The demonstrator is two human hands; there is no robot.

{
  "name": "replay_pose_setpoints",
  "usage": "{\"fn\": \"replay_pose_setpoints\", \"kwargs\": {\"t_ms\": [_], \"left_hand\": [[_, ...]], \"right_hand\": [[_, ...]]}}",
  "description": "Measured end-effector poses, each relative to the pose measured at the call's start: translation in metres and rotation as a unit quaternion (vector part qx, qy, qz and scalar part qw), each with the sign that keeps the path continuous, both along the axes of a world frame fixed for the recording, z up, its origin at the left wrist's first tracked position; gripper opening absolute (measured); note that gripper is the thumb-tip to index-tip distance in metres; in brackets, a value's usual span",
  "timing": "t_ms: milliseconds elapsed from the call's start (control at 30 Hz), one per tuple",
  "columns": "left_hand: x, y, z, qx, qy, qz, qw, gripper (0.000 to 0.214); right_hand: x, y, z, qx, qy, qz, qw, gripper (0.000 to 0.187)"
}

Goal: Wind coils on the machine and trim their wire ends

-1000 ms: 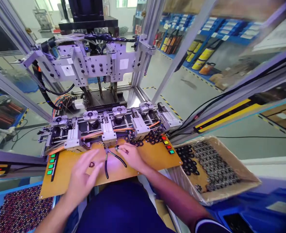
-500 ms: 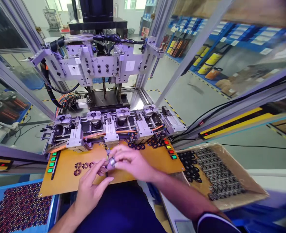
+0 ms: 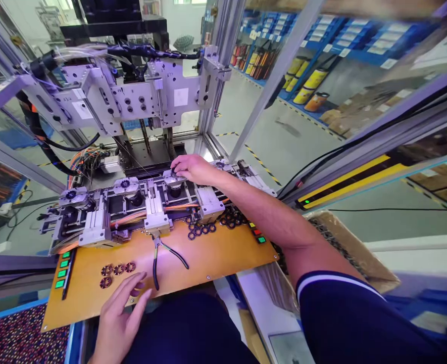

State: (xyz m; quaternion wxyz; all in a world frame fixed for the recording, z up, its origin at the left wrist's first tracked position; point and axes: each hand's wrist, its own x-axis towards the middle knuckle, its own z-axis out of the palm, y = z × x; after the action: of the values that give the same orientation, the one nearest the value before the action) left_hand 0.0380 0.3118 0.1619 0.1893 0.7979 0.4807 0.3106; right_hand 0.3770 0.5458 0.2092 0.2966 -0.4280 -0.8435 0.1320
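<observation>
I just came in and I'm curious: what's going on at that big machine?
A person is reaching with the right hand to one of the machine's round metal holders; the fingers hide whether they grip a part. The left hand is open by the near edge of the orange board. Pliers, coppery rings and black rings lie on the board.

The smooth tabletop [image 3: 223, 250] has a soft gloss, and the clamp blocks [image 3: 210, 203] along its far edge are satin-looking pale metal. Copper-coloured rings [image 3: 115, 271] toward its left edge glint like metal, black rings [image 3: 201, 230] by the far edge look like plastic, and the handles of the pliers [image 3: 155, 270] have a smooth, plastic-looking coat. Past the right corner, a cardboard box [image 3: 369, 250] wears shiny, crinkled clear film [image 3: 272, 290]; the sleeve [image 3: 344, 313] is matt cloth
</observation>
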Motion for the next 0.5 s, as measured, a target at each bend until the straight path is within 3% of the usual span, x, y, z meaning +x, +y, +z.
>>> {"fn": "replay_pose_setpoints", "kwargs": {"t_ms": [500], "left_hand": [[-0.001,0.002,-0.001,-0.008,0.033,-0.024,0.999,0.027]], "right_hand": [[0.001,0.01,0.013,0.011,-0.124,0.021,0.992,0.022]]}}
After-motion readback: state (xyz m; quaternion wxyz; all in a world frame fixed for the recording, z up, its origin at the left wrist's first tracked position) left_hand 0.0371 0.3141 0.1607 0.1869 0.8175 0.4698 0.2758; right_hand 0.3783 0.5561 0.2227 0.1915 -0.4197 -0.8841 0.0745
